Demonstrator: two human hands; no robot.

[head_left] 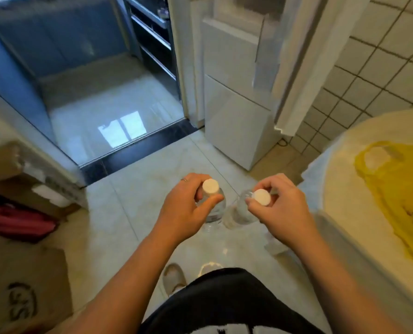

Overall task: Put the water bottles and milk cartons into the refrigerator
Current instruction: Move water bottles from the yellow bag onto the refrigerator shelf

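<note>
I carry two clear water bottles with white caps, held upright over the floor. My left hand point(188, 206) grips the neck of the left bottle point(215, 208) just under its cap. My right hand point(282, 208) pinches the neck of the right bottle point(236, 213) by its cap. The two bottles hang side by side, almost touching. The white refrigerator point(236, 112) stands ahead and to the right, its doors closed. No milk carton shows in this view.
A round table point(345, 189) at the right carries a yellow plastic bag point(398, 189). Cardboard boxes point(25, 285) and a red item point(17, 220) lie at the left. A dark threshold point(140, 150) leads into the kitchen ahead. Tiled wall stands behind the table.
</note>
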